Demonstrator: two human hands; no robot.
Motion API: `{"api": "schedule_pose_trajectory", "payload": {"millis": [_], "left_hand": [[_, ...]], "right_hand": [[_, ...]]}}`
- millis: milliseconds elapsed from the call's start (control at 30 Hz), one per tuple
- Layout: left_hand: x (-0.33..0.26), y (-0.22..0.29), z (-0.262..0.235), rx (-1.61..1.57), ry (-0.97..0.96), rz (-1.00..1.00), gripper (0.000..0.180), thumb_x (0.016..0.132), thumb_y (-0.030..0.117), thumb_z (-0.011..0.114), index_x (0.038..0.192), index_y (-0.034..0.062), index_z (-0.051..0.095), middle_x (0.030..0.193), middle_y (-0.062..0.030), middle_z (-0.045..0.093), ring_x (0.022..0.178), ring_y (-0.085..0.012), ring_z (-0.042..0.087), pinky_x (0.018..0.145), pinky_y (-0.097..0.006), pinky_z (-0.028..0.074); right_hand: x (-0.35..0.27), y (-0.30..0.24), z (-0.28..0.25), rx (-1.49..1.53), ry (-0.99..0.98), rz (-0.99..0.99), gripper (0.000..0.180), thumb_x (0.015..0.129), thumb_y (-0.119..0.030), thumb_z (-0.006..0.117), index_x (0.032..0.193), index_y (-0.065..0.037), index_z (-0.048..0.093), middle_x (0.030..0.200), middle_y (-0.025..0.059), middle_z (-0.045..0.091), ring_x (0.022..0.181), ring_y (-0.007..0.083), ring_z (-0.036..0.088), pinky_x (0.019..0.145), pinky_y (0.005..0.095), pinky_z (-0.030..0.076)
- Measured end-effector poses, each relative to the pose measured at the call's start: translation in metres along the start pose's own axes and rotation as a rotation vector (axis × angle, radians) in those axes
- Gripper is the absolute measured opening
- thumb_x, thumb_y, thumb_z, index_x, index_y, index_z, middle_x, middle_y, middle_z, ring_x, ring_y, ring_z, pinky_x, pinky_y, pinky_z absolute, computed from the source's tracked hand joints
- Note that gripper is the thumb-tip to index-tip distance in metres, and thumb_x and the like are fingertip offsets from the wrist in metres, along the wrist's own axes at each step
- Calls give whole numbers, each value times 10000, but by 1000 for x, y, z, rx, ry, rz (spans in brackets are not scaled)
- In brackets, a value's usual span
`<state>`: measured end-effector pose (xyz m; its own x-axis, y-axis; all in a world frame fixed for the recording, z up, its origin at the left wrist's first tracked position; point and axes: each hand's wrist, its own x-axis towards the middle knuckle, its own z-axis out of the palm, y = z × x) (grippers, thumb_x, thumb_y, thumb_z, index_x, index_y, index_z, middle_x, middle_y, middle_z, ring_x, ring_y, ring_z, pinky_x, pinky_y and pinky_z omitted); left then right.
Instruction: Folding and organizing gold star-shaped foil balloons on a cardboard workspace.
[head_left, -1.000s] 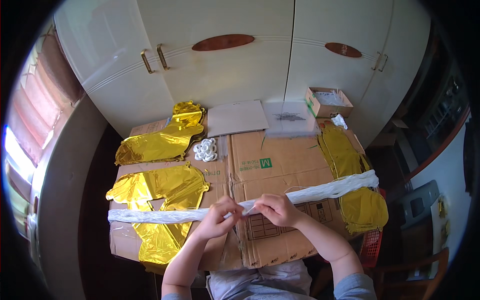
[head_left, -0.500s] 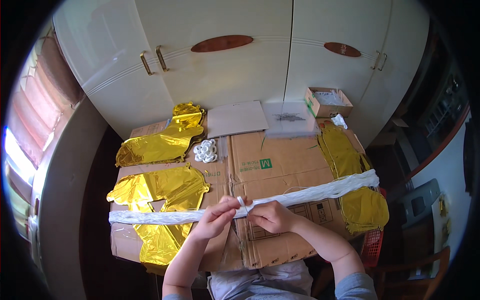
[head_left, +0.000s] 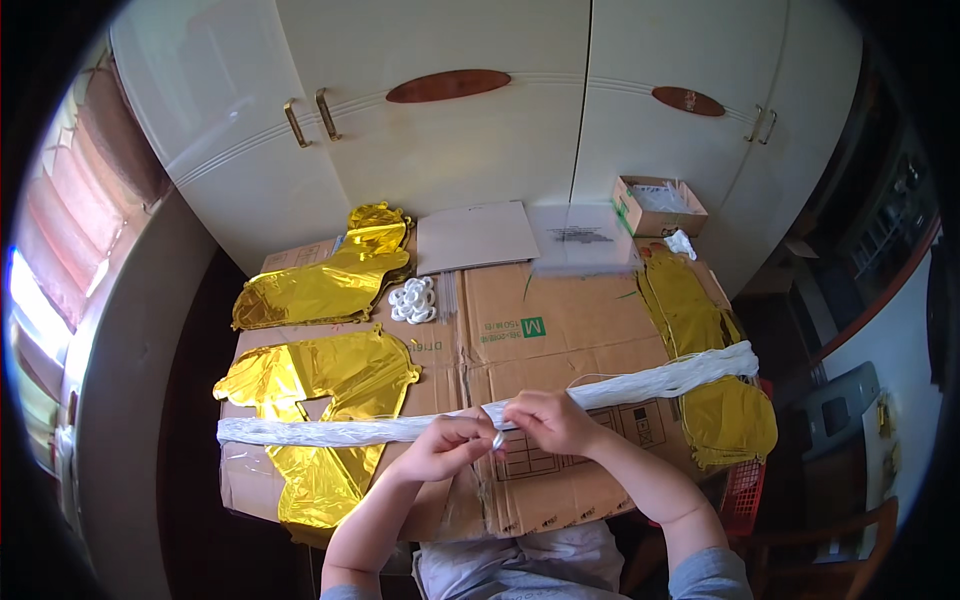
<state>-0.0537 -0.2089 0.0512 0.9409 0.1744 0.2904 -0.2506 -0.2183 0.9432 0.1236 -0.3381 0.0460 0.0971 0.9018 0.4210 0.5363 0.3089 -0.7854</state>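
Note:
Between the thumb and fingertips of my left hand (head_left: 448, 447) is a small coil of white string (head_left: 498, 440), held upright over the cardboard. My right hand (head_left: 552, 421) is just right of it, fingers pinched together; whatever they hold is too fine to make out. Both hands are above a long bundle of white string (head_left: 655, 381) that stretches across from left to right. Farther back on the left sits a pile of small white string coils (head_left: 412, 300). Under the bundle's left part lies a flat gold foil balloon (head_left: 335, 375).
Flattened cardboard (head_left: 560, 310) covers the table. More gold foil balloons (head_left: 320, 290) lie at the back left, and a gold stack (head_left: 735, 420) lies right. Behind are a grey board (head_left: 478, 238), a clear plastic sheet (head_left: 583, 240) and a small box (head_left: 660, 205). White cabinets (head_left: 450, 140) close the far side.
The white string in my left hand has gone from an upright loop to a compact coil, now lower. My right hand has moved slightly up and away from the left fingertips.

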Motion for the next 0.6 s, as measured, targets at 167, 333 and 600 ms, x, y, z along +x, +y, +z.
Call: {"api": "schedule_pose_trajectory", "payload": {"millis": [167, 333, 600], "left_hand": [[1, 2, 1, 305, 127, 3, 175, 888, 40, 543, 1018, -19, 645, 889, -66, 589, 854, -159, 527, 765, -282, 427], [-2, -3, 5, -139, 76, 8, 217, 863, 8, 557, 1060, 16, 647, 832, -80, 600, 835, -182, 523, 780, -283, 423], [2, -2, 6, 282, 78, -45, 151, 859, 59, 595, 988, 20, 663, 755, -74, 601, 759, -182, 546, 704, -291, 448]], "right_hand": [[1, -17, -5, 140, -94, -136, 64, 860, -89, 582, 828, -41, 609, 726, 114, 611, 633, 277, 610, 567, 345, 475], [-1, -3, 3, -50, -10, -83, 56, 852, -81, 585, 838, -41, 621, 702, 116, 605, 634, 268, 612, 548, 336, 472], [3, -10, -4, -32, 175, -151, 18, 825, -44, 635, 842, -47, 636, 686, 61, 579, 580, 195, 574, 517, 303, 440]]}}
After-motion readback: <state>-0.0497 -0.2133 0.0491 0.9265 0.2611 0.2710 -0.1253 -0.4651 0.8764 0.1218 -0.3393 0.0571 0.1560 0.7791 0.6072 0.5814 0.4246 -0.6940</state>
